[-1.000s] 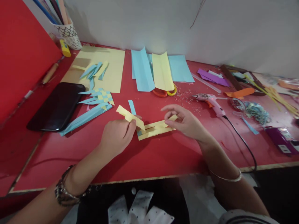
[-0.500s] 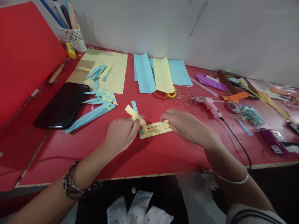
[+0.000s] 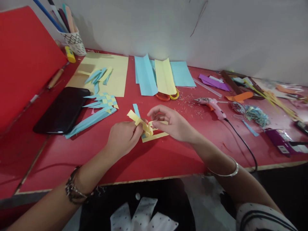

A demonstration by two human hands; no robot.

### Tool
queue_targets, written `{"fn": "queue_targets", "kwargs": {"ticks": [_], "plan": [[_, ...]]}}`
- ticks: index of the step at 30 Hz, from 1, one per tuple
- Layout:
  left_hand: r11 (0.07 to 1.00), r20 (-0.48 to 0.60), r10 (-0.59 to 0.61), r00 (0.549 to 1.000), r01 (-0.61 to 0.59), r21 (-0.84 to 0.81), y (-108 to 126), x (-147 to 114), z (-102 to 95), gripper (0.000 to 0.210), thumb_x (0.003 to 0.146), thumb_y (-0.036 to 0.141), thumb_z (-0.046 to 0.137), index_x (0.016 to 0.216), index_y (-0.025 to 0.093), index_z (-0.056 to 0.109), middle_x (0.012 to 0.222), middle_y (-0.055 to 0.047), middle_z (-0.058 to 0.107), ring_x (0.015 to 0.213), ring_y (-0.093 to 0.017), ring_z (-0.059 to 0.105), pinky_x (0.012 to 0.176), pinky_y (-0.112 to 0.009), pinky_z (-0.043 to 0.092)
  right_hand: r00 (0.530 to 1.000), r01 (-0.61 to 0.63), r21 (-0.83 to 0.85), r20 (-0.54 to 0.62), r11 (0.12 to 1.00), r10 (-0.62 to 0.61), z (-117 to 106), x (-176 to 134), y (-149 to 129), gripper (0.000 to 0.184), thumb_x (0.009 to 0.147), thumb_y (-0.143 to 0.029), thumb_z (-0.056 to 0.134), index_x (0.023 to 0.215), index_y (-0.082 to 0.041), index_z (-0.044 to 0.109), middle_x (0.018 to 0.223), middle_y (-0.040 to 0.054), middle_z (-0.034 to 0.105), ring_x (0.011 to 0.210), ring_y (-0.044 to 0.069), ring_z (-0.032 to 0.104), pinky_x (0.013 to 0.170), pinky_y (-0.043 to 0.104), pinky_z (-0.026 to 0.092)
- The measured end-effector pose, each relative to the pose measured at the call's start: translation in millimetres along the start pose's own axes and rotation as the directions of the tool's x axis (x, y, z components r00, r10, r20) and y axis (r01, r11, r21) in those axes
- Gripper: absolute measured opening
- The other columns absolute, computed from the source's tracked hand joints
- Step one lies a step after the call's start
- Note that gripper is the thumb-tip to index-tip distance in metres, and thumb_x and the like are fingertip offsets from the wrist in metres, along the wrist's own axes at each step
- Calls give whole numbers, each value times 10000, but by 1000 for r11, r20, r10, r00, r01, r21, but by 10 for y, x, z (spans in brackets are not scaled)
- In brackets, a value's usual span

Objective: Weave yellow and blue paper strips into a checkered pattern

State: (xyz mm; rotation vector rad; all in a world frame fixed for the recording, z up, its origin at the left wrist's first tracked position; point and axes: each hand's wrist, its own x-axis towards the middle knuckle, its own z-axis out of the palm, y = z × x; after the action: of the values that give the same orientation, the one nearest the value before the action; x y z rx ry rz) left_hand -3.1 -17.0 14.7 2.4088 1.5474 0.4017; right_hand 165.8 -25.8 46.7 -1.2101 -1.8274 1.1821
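My left hand is closed in a pinch on yellow paper strips where they meet a blue paper strip. Some yellow strips are folded back toward the upper left, and others lie out to the right on the red tabletop. Beside it, the thumb and fingers of my right hand hold a curled yellow strip, bent back over the left fingertips. Part of the crossing is hidden behind my fingers. To the left lies a woven blue and yellow paper piece with loose blue ends.
A black phone lies at left, near cut strips on a yellow sheet. Folded blue and yellow sheets cover scissors at the back. On the right are a pink glue gun with its cord, a thread bundle and a purple box.
My right hand has moved left, lifting a yellow strip's right end and curling it back toward my left hand. The left hand keeps its pinch. The view has shifted slightly.
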Motion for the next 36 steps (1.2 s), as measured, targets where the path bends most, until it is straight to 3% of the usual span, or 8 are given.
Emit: {"fn": "queue_targets", "kwargs": {"ticks": [5, 11, 16, 20, 24, 26, 30, 36], "plan": [[1000, 1, 21, 1000, -21, -1, -1, -2, -6, 392, 763, 295, 274, 448, 169, 469, 400, -27, 402, 388, -134, 383, 423, -253, 165, 997, 72, -14, 32, 997, -72, 76, 46, -15, 180, 794, -155, 457, 971, -186, 454, 879, 21, 495, 761, 96, 519, 687, 252, 468], [998, 30, 53, 998, -54, 44, 21, -23, -15, 339, 729, 349, 343, 640, 164, 613, 528, -39, 561, 494, -166, 502, 431, -229, 209, 971, 187, -61, 160, 980, -176, 110, 79, -61, 192, 799, -93, 415, 954, -188, 476, 943, 26, 506, 799, 88, 514, 737, 240, 449], [997, 14, 77, 997, -77, -14, 14, -38, 3, 346, 709, 416, 402, 721, 169, 645, 565, -34, 589, 517, -171, 528, 444, -230, 238, 961, 208, -22, 192, 978, -200, 129, 119, -71, 232, 793, -52, 387, 963, -191, 464, 977, 32, 510, 825, 83, 515, 732, 223, 451], [997, -13, 78, 997, -78, -8, -22, -32, 31, 291, 734, 345, 414, 747, 176, 651, 611, -40, 614, 579, -178, 556, 462, -234, 264, 948, 248, -50, 216, 968, -232, 127, 132, -73, 213, 803, -65, 396, 965, -184, 466, 954, 31, 514, 832, 86, 523, 756, 228, 455], [997, 6, 82, 997, -82, -13, -47, -23, 40, 312, 786, 255, 377, 943, 209, 643, 624, -30, 631, 617, -176, 569, 481, -232, 301, 957, 285, -224, 120, 932, -264, -24, 41, -74, 177, 836, -141, 416, 1000, -176, 473, 970, 46, 508, 841, 103, 530, 788, 250, 449], [997, 0, 65, 998, -65, -49, -50, -23, 39, 329, 821, 252, 349, 982, 231, 636, 690, -33, 661, 662, -178, 588, 522, -237, 341, 974, 223, -391, 54, 893, -220, -151, -73, -52, 176, 847, -188, 427, 1015, -172, 480, 984, 60, 515, 849, 125, 531, 788, 275, 442], [996, 26, 47, 999, -45, -76, -50, -23, 31, 351, 832, 245, 318, 1001, 240, 625, 828, -34, 692, 763, -203, 613, 568, -255, 374, 984, 92, -667, 176, 740, 37, -346, -360, 68, 198, 818, -257, 503, 1005, -193, 516, 1017, 81, 528, 947, 204, 510, 817, 347, 410], [999, 31, 29, 999, -28, -38, -42, -15, 7, 400, 850, 270, 250, 1036, 237, 603, 863, -13, 698, 777, -198, 619, 554, -249, 371, 988, -41, -757, 68, 652, 141, -371, -520, 244, 98, 851, -211, 435, 844, -187, 530, 946, 58, 564, 860, 179, 541, 819, 347, 349]]}}
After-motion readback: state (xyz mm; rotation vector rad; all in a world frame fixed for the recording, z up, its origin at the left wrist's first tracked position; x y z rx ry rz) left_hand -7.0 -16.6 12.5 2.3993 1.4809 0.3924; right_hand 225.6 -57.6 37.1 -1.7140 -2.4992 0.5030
